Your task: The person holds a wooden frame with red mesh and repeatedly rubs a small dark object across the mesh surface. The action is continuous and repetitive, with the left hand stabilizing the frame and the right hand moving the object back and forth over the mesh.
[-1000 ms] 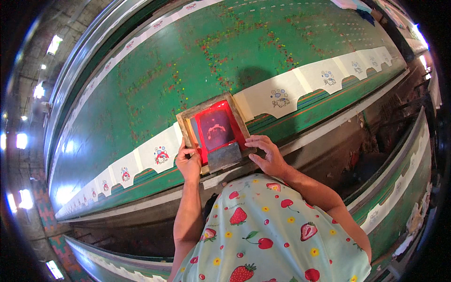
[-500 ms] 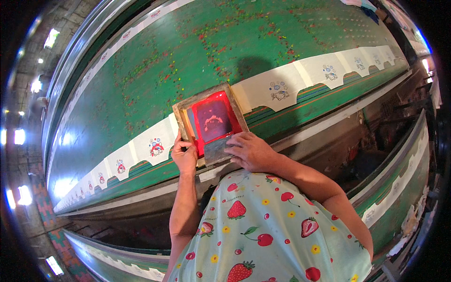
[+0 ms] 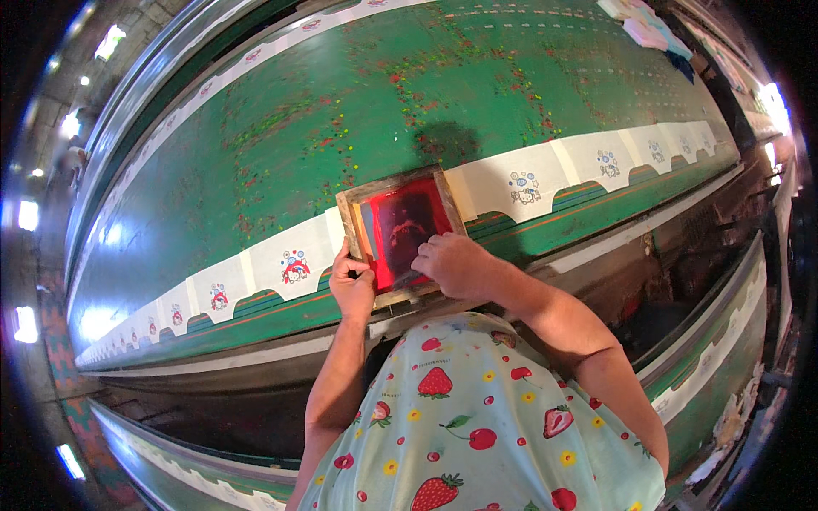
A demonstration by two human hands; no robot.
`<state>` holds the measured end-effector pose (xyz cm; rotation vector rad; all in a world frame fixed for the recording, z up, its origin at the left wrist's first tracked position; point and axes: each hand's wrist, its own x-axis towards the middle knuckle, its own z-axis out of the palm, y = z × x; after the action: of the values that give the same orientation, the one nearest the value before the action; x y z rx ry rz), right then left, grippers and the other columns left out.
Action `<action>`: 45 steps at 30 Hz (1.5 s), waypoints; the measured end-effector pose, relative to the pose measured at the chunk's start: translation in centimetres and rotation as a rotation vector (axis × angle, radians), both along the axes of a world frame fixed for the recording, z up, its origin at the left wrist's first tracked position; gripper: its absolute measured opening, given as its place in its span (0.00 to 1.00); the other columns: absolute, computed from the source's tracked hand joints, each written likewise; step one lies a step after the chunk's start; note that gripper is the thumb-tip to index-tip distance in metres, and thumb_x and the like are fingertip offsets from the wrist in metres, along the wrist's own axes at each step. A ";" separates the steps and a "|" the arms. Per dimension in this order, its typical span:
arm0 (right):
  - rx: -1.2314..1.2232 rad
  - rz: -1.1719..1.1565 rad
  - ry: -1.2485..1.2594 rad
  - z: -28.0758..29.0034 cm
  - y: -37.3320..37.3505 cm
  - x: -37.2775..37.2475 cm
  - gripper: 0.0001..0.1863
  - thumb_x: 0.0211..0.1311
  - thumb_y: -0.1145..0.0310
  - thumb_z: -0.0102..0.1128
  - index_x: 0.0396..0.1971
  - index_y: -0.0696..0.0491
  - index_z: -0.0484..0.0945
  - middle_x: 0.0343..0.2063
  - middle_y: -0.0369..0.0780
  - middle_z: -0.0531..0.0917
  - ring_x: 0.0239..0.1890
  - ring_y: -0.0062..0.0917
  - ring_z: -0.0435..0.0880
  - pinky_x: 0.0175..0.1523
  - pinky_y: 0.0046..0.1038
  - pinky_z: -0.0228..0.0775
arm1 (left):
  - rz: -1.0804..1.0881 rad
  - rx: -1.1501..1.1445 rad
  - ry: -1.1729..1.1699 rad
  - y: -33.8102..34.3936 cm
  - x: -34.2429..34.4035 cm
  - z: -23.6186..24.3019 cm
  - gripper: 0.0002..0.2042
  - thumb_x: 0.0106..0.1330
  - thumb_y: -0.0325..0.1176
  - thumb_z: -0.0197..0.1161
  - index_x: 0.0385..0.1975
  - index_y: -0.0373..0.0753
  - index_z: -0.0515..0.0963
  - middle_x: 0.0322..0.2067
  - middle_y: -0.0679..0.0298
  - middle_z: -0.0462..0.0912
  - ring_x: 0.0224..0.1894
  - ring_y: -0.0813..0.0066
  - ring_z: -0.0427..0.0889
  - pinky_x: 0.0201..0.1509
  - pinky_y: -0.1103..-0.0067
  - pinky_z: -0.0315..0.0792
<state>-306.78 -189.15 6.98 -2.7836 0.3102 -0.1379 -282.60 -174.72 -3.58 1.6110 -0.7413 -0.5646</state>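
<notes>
A wooden screen-printing frame (image 3: 348,223) lies tilted on a strip of white cut fabric pieces (image 3: 230,277) along the near edge of the green table. Bright red ink borders its dark mesh (image 3: 407,220), where a pale design shows faintly. My left hand (image 3: 351,279) grips the frame's near left side, thumb toward the inside. Over the near right part of the mesh, my right hand (image 3: 458,264) is closed on a dark, flat squeegee, mostly hidden beneath its fingers. Left of the frame, the nearest printed cartoon figure (image 3: 295,267) has red in it; right of it, the figure (image 3: 525,188) has only blue and dark lines.
The long green table (image 3: 281,162) carries red and yellow ink specks. Another strip of printed pieces (image 3: 253,56) runs along its far side. Folded cloths (image 3: 645,32) lie at the far right corner. Behind me stands another table with white pieces (image 3: 716,362).
My right hand has moved up from the frame's near edge onto the mesh with the squeegee. The left hand keeps its grip. The whole view has shifted slightly.
</notes>
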 end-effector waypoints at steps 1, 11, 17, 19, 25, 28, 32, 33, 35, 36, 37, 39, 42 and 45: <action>0.006 0.007 0.006 0.1 -1.1 0.5 0.13 0.59 0.69 0.67 0.44 0.50 0.88 0.41 0.41 0.87 0.50 0.40 0.88 0.56 0.44 0.82 | 0.008 -0.007 -0.057 0.0 -0.2 0.0 0.09 0.53 0.12 0.66 0.26 0.36 0.80 0.77 0.38 0.76 0.77 0.56 0.78 0.79 0.69 0.68; 0.099 -0.190 -0.100 -0.9 -9.2 6.7 0.22 0.57 0.79 0.62 0.53 0.52 0.90 0.49 0.47 0.89 0.57 0.47 0.87 0.64 0.49 0.79 | -0.021 0.033 -0.232 0.0 -0.4 1.0 0.06 0.52 0.16 0.69 0.25 0.36 0.81 0.75 0.39 0.78 0.78 0.45 0.76 0.82 0.61 0.67; 0.030 -0.293 -0.091 -2.3 -7.7 6.7 0.26 0.57 0.79 0.63 0.57 0.50 0.90 0.51 0.46 0.87 0.57 0.46 0.86 0.64 0.48 0.78 | -0.013 0.070 -0.270 0.0 -0.7 1.1 0.06 0.52 0.16 0.70 0.26 0.36 0.82 0.75 0.42 0.79 0.78 0.44 0.75 0.82 0.61 0.67; -0.034 -0.311 -0.060 -2.7 -5.2 5.9 0.27 0.57 0.79 0.64 0.58 0.49 0.89 0.51 0.45 0.87 0.56 0.45 0.85 0.63 0.47 0.78 | -0.016 0.085 -0.238 0.1 -0.7 1.1 0.07 0.52 0.16 0.70 0.26 0.36 0.83 0.75 0.42 0.79 0.78 0.44 0.75 0.82 0.61 0.67; -0.071 -0.241 -0.126 -2.4 2.5 2.1 0.26 0.55 0.76 0.67 0.57 0.53 0.88 0.53 0.43 0.84 0.58 0.44 0.81 0.64 0.46 0.74 | -0.017 0.082 -0.279 -0.1 -0.7 0.9 0.07 0.54 0.17 0.71 0.28 0.37 0.84 0.75 0.40 0.78 0.78 0.44 0.75 0.81 0.60 0.67; -0.025 -0.249 -0.099 -2.3 5.1 0.7 0.29 0.53 0.77 0.68 0.59 0.53 0.87 0.57 0.42 0.84 0.60 0.43 0.80 0.67 0.46 0.73 | -0.029 0.069 -0.300 0.0 -0.5 0.8 0.07 0.54 0.17 0.71 0.28 0.38 0.84 0.75 0.39 0.77 0.77 0.44 0.75 0.81 0.60 0.68; 0.041 -0.251 -0.065 -1.9 6.4 -0.3 0.27 0.57 0.75 0.68 0.61 0.51 0.86 0.59 0.43 0.84 0.63 0.44 0.80 0.71 0.47 0.72 | -0.021 0.076 -0.310 0.0 -0.4 0.5 0.07 0.55 0.17 0.71 0.29 0.39 0.85 0.75 0.39 0.77 0.78 0.44 0.75 0.80 0.59 0.68; 0.064 -0.246 -0.030 -1.7 6.4 -0.5 0.26 0.60 0.74 0.67 0.61 0.51 0.86 0.59 0.43 0.84 0.63 0.44 0.80 0.72 0.47 0.71 | -0.026 0.063 -0.287 0.0 -0.5 0.4 0.07 0.55 0.17 0.71 0.29 0.39 0.85 0.75 0.39 0.77 0.78 0.44 0.75 0.81 0.59 0.68; 0.113 -0.239 -0.065 -1.3 6.4 -1.0 0.24 0.63 0.71 0.70 0.61 0.51 0.86 0.61 0.43 0.84 0.66 0.45 0.79 0.74 0.47 0.70 | -0.017 0.047 -0.303 0.1 -0.4 0.4 0.08 0.55 0.17 0.70 0.29 0.39 0.85 0.75 0.39 0.76 0.78 0.44 0.75 0.81 0.59 0.68; 0.139 -0.232 -0.072 -1.1 6.4 -1.3 0.23 0.65 0.69 0.71 0.61 0.50 0.86 0.61 0.43 0.84 0.67 0.45 0.79 0.75 0.47 0.70 | -0.036 0.057 -0.334 0.1 -0.3 0.4 0.07 0.56 0.17 0.70 0.29 0.39 0.84 0.75 0.38 0.77 0.78 0.44 0.75 0.80 0.60 0.69; 0.150 -0.266 -0.129 -1.0 6.2 -1.7 0.23 0.66 0.67 0.73 0.60 0.51 0.87 0.62 0.44 0.84 0.68 0.45 0.78 0.76 0.47 0.69 | -0.041 0.069 -0.295 0.1 -0.2 0.5 0.08 0.55 0.16 0.70 0.29 0.39 0.84 0.75 0.38 0.77 0.77 0.45 0.76 0.80 0.60 0.69; 0.152 -0.336 -0.260 -1.0 5.6 -2.9 0.23 0.67 0.64 0.76 0.60 0.51 0.87 0.63 0.44 0.83 0.71 0.45 0.77 0.77 0.48 0.69 | -0.032 0.056 -0.297 -0.1 0.0 0.8 0.08 0.55 0.16 0.70 0.30 0.38 0.84 0.74 0.38 0.77 0.77 0.45 0.77 0.80 0.60 0.70; 0.247 -0.567 -0.439 -1.9 4.7 -5.2 0.22 0.68 0.64 0.77 0.59 0.53 0.87 0.63 0.46 0.84 0.71 0.45 0.78 0.77 0.47 0.69 | -0.022 0.033 -0.348 -0.4 -0.2 1.8 0.11 0.53 0.13 0.70 0.31 0.38 0.84 0.74 0.39 0.77 0.77 0.47 0.78 0.79 0.61 0.70; 0.524 -0.696 -0.509 -3.2 3.5 -8.0 0.22 0.67 0.68 0.77 0.59 0.53 0.87 0.63 0.46 0.85 0.69 0.44 0.80 0.76 0.44 0.71 | -0.028 -0.029 -0.329 -1.2 -1.5 2.9 0.13 0.52 0.11 0.69 0.32 0.39 0.83 0.75 0.40 0.77 0.77 0.48 0.78 0.80 0.61 0.70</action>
<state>-314.80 -185.64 3.80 -1.9362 0.9929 -0.7819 -284.13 -175.92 -0.69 1.6890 -1.0117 -0.3085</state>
